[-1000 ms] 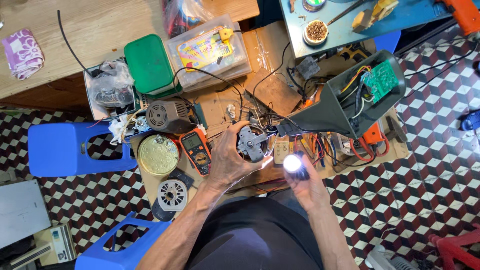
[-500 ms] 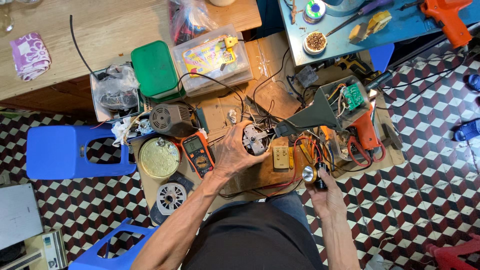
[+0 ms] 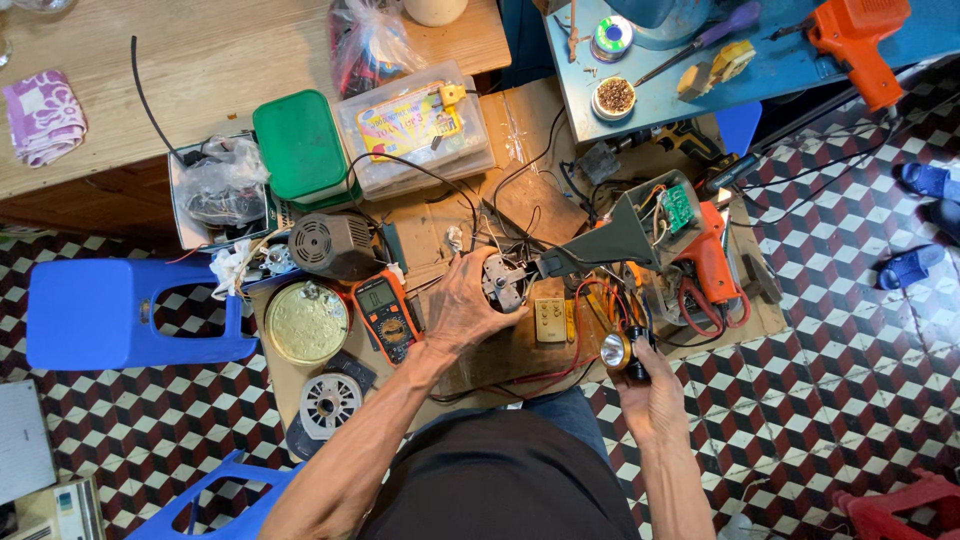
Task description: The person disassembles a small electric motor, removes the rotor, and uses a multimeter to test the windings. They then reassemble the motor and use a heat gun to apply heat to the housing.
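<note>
Head view, left hand [image 3: 462, 305]: lies over a small electric motor [image 3: 502, 282] on the low wooden desk [image 3: 520, 205]; its fingers [image 3: 478, 272] curl around the motor's left side and grip it.
Head view, right hand [image 3: 652, 385]: fingers closed around a small black torch [image 3: 624, 352], held just off the desk's near edge.
Relation: the motor lies up and to the left of the torch, near but apart; the lit lens faces left, toward the motor and the left hand. The left hand is the nearer one, already on the motor.
Torch axis: runs roughly left to right, lens at the left end.
Motor look: round grey metal body with a pale centre, dark wires trailing from it toward the grey funnel-shaped housing [image 3: 620, 235]; much of it is hidden by the hand.
Around it: an orange multimeter [image 3: 385, 315] just left of the wrist, a brass-coloured round lid [image 3: 305, 322] further left, a small beige box [image 3: 550, 320] between motor and torch.
</note>
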The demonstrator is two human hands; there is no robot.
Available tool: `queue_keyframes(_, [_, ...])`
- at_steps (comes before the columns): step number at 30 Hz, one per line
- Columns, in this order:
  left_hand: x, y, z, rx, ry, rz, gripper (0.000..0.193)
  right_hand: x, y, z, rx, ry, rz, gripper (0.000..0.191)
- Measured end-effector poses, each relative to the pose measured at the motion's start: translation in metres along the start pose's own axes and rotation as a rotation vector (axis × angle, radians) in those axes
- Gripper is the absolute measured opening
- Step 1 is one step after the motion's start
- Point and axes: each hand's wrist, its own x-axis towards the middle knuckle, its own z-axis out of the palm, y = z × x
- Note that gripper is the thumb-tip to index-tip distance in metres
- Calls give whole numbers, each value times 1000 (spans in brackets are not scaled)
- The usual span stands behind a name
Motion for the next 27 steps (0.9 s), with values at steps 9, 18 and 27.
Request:
queue_keyframes(9, [-3, -3, 4, -29, 78, 106, 88, 2, -18, 3, -391, 10, 24, 49])
queue_keyframes(18, [2, 21, 11, 18, 69, 28, 94, 75, -101, -2, -1026, 62, -364, 59])
queue_keyframes(27, [-5, 70, 10, 150, 47, -131, 92, 164, -76, 2, -1604, -251, -584, 55])
